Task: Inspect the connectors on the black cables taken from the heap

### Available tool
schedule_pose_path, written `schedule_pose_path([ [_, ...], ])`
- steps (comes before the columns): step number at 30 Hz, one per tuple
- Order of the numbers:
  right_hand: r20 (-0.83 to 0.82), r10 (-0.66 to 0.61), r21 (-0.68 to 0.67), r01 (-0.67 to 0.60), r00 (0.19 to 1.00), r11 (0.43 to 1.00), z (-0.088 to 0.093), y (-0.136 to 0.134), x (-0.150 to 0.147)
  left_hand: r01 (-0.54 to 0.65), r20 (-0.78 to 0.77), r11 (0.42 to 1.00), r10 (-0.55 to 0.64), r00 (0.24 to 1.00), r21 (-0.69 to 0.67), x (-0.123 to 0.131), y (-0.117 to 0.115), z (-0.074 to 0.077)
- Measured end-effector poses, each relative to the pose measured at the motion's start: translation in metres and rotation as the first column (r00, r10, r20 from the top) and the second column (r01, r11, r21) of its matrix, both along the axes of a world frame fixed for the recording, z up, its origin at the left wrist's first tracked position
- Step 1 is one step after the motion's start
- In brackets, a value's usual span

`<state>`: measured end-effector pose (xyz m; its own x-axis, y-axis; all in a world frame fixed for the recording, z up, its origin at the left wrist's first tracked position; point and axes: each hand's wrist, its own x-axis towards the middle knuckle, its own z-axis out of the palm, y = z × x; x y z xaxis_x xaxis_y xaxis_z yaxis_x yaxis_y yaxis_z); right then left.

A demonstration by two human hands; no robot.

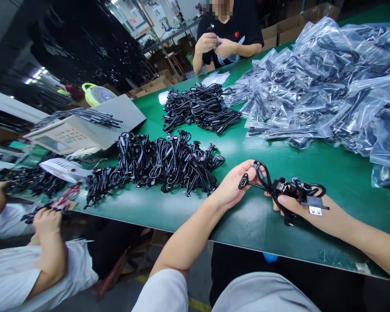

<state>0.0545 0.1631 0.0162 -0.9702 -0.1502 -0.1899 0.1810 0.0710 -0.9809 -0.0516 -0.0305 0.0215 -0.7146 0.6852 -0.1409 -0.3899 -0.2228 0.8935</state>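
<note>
A looped bundle of black cable (281, 188) is held over the green table (247, 225) at its near edge. My right hand (302, 208) is closed around the middle of the bundle, with a white-fronted double USB socket (315, 210) sticking out beside it. On the bundle's left side my left hand (235, 184) pinches a cable loop, and a small oval connector (243, 181) hangs in front of its fingers. Left of my left hand lies a long pile of black cables (169, 162).
Bagged cables (312, 86) heap up at the back right. Another cable pile (198, 106) lies mid-table. A person in black (234, 39) sits opposite. At left are a grey machine (84, 130), a white device (65, 169) and a co-worker's hand (47, 223).
</note>
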Motion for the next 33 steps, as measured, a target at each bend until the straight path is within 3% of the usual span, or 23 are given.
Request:
schedule_pose_path([
  [3,0.073,0.114,-0.052,-0.111,0.991,0.992,0.000,0.001,-0.002,0.026,0.003,0.999,-0.026,1.000,-0.020,0.001,0.001,0.000],
  [7,0.143,0.171,-0.132,-0.152,0.975,0.980,-0.004,0.001,-0.005,0.123,0.016,0.991,-0.123,0.992,-0.057,0.003,0.004,-0.006],
  [10,0.145,0.119,-0.157,-0.096,0.982,0.983,-0.007,0.001,-0.009,0.080,-0.044,0.990,-0.085,0.995,-0.112,0.005,0.005,-0.008],
  [16,0.156,-0.099,-0.215,0.132,0.983,0.968,-0.003,0.001,-0.013,-0.027,-0.260,0.992,-0.007,0.966,-0.127,0.007,-0.003,0.008],
  [20,0.177,-0.075,-0.171,0.106,0.981,0.980,-0.002,0.001,-0.010,-0.116,-0.353,0.984,0.061,0.934,-0.137,0.008,-0.004,0.008],
  [28,0.197,-0.054,-0.161,0.087,0.979,0.983,-0.011,0.002,-0.008,-0.132,-0.383,0.976,0.058,0.922,-0.171,0.008,-0.005,0.005],
  [33,0.227,-0.023,-0.280,0.088,0.974,0.956,-0.007,0.000,-0.010,-0.082,-0.387,0.975,-0.004,0.922,-0.208,0.007,-0.003,0.003],
])
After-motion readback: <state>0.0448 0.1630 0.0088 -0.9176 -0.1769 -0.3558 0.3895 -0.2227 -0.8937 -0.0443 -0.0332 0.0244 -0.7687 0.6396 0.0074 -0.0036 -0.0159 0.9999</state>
